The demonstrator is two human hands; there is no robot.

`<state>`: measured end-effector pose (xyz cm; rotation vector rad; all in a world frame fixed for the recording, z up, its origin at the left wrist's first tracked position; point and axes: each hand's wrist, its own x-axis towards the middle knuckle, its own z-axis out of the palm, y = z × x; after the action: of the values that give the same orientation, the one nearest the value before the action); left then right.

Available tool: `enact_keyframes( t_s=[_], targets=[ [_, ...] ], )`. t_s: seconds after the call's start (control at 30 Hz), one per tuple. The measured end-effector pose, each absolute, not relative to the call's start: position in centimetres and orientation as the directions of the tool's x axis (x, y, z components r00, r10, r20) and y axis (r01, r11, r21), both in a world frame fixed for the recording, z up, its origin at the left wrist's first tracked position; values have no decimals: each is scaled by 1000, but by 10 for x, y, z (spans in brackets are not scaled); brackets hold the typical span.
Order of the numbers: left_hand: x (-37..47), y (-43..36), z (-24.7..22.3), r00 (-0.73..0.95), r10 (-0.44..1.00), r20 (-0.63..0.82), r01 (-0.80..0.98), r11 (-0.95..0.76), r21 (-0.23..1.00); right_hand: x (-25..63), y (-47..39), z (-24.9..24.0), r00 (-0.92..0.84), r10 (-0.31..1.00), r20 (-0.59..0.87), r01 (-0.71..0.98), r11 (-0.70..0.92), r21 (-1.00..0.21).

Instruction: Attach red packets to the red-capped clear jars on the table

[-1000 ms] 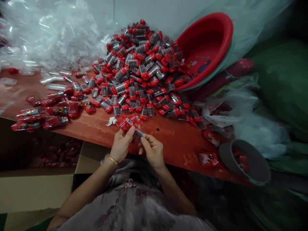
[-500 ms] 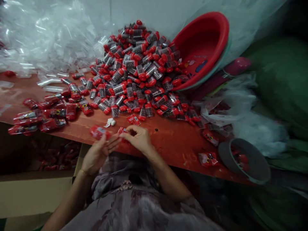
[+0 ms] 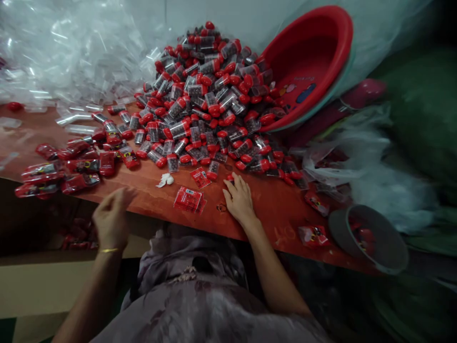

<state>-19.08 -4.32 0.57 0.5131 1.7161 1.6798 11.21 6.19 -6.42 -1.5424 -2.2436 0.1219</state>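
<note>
My left hand (image 3: 112,219), with a gold band at its wrist, hangs over the table's front edge above a cardboard box (image 3: 46,286). Its blurred fingers stretch out to the right, and no object shows in them. On the tabletop my right hand (image 3: 241,199) has its fingers around a small clear container with a red cap (image 3: 230,178), mostly covered by the fingertips. Between the hands lies a small stack of red printed cards (image 3: 188,199). Another red card (image 3: 200,177) and a crumpled white scrap (image 3: 165,180) are just behind it.
A large heap of red-capped clear containers (image 3: 200,105) fills the table's back. Red-wrapped packs (image 3: 80,166) and clear plastic sleeves (image 3: 78,47) lie left. On the right are a tilted red basin (image 3: 303,57), a grey bowl (image 3: 341,233) and a red packet (image 3: 313,236).
My left hand has moved left over the box, and the red pack it held is out of sight. My right hand has left the cards and gone right to a red-capped container.
</note>
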Motion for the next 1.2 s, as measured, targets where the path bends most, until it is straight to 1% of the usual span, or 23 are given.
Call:
enact_keyframes(
  t_s=[0.03, 0.1, 0.13, 0.17, 0.23, 0.3, 0.33, 0.37, 0.43, 0.6, 0.7, 0.77, 0.83, 0.9, 0.97, 1.03, 1.1, 1.13, 1.2],
  targets=[
    [-171, -25, 6, -652, 756, -61, -9, 72, 997, 114, 55, -65, -291, 909, 300, 878, 378, -294],
    [-138, 13, 4, -380, 915, 137, 270, -32, 962, 116, 46, -66, -275, 902, 334, 881, 375, -289],
    [-125, 32, 2, -251, 946, 204, 385, -96, 918, 116, 43, -66, -269, 897, 350, 880, 377, -290],
    [-114, 48, 0, -134, 963, 232, 490, -139, 861, 116, 42, -67, -266, 893, 364, 877, 381, -293],
    [-101, 72, -4, 45, 979, 197, 687, -174, 705, 115, 42, -68, -261, 886, 384, 872, 387, -300],
    [-96, 84, -8, 147, 982, 122, 837, -190, 514, 115, 42, -69, -257, 886, 386, 873, 385, -301],
    [-95, 86, -10, 176, 980, 88, 881, -197, 430, 115, 43, -69, -255, 889, 380, 876, 379, -299],
    [-95, 86, -12, 195, 979, 61, 907, -203, 368, 115, 43, -69, -254, 893, 371, 879, 374, -297],
    [-95, 84, -15, 201, 979, 34, 925, -201, 321, 114, 43, -68, -253, 902, 351, 883, 364, -297],
    [-99, 84, -26, 139, 988, 60, 912, -151, 381, 113, 43, -67, -248, 905, 345, 881, 359, -307],
    [-106, 87, -28, 190, 977, 96, 888, -212, 408, 114, 42, -66, -228, 881, 414, 878, 369, -304],
    [-111, 85, -26, 205, 974, 98, 873, -227, 432, 114, 39, -62, -172, 856, 487, 872, 362, -330],
    [-111, 79, -19, 171, 980, 98, 862, -197, 468, 109, 36, -54, -96, 840, 534, 833, 361, -419],
    [-106, 71, -10, 108, 986, 130, 848, -159, 505, 98, 34, -43, -36, 856, 516, 739, 371, -563],
    [-96, 61, 0, 46, 980, 192, 829, -144, 540, 82, 34, -31, -4, 903, 429, 577, 353, -737],
    [-87, 52, 8, 6, 967, 256, 792, -161, 588, 66, 37, -23, -14, 953, 304, 358, 289, -888],
    [-80, 44, 15, -38, 955, 295, 713, -181, 677, 55, 41, -18, -19, 976, 218, 169, 218, -961],
    [-78, 41, 17, -80, 953, 292, 645, -174, 744, 51, 43, -17, -3, 980, 197, 114, 196, -974],
    [-75, 36, 18, -182, 961, 211, 435, -114, 893, 50, 44, -16, 63, 980, 186, 88, 181, -980]
  ],
)
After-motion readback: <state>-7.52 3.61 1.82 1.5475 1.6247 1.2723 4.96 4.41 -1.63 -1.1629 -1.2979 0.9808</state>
